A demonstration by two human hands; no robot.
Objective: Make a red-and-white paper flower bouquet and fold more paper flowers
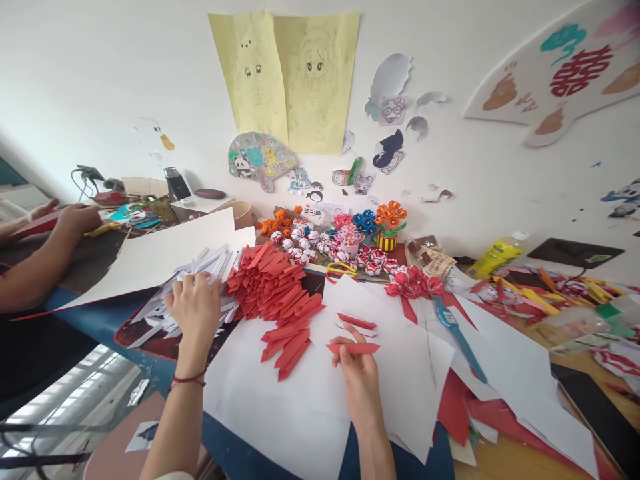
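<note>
My right hand (357, 363) pinches a folded red paper strip (367, 348) above white sheets. Just beyond it lie two more folded strips (356, 321), red and white. My left hand (196, 303) is over a pile of white paper strips (163, 300), its fingers bent down into the pile; whether they hold a strip is hidden. Between my hands spreads a large heap of folded red strips (273, 283), a few of them lying loose on the white sheet (280, 413).
At the left edge another person's hands (75, 220) hold red paper. Paper flowers (350, 233) stand along the wall. On the right are a blue-handled tool (460, 337), a yellow bottle (497, 253), a black phone (597, 417) and scattered scraps.
</note>
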